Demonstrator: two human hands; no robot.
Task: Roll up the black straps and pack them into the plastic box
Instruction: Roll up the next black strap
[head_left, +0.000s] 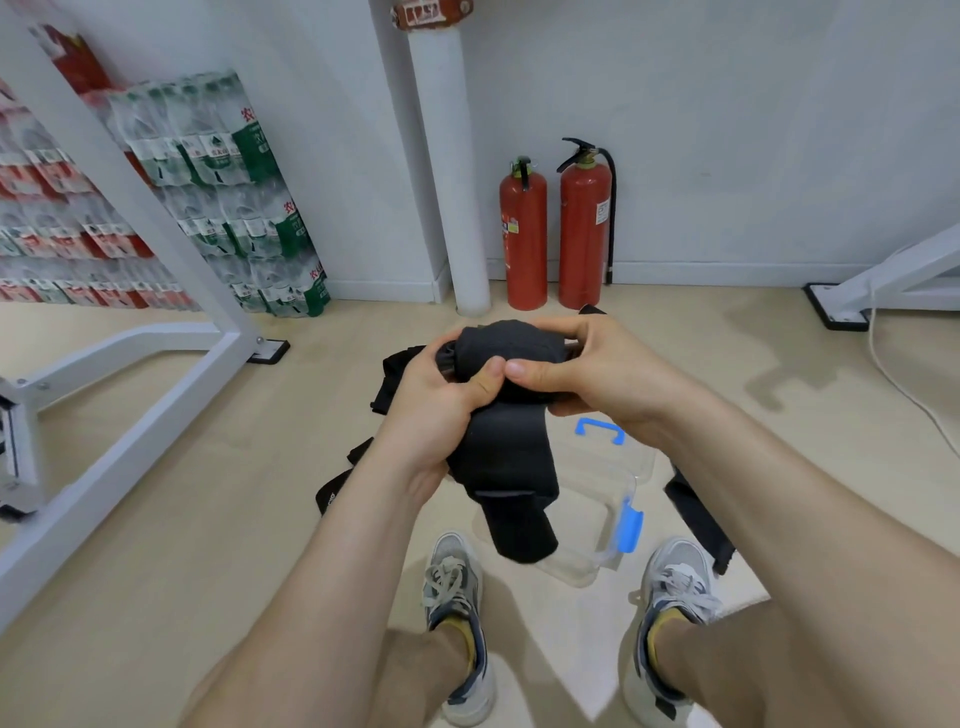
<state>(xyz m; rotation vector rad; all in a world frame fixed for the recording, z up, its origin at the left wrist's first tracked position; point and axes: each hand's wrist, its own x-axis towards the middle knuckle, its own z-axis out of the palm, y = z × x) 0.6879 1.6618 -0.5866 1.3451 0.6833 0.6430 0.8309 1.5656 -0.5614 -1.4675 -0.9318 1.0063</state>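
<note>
My left hand (436, 400) and right hand (592, 374) both grip 1 strap (506, 340), held above the box (636, 470). Rolled part's axis runs hand to hand; loose tail (514, 519) hangs down over the box. Right hand sits nearer it. Left of box lie spare straps (395, 371).

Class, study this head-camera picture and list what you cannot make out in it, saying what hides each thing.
- Head view: inside of the plastic box, largely covered by the hanging tail of the black strap; contents unclear.
- Head view: loose straps on the floor, mostly behind the left hand, right hand and forearms; count unclear.
- Head view: fire extinguisher labels, too small to read.
</note>
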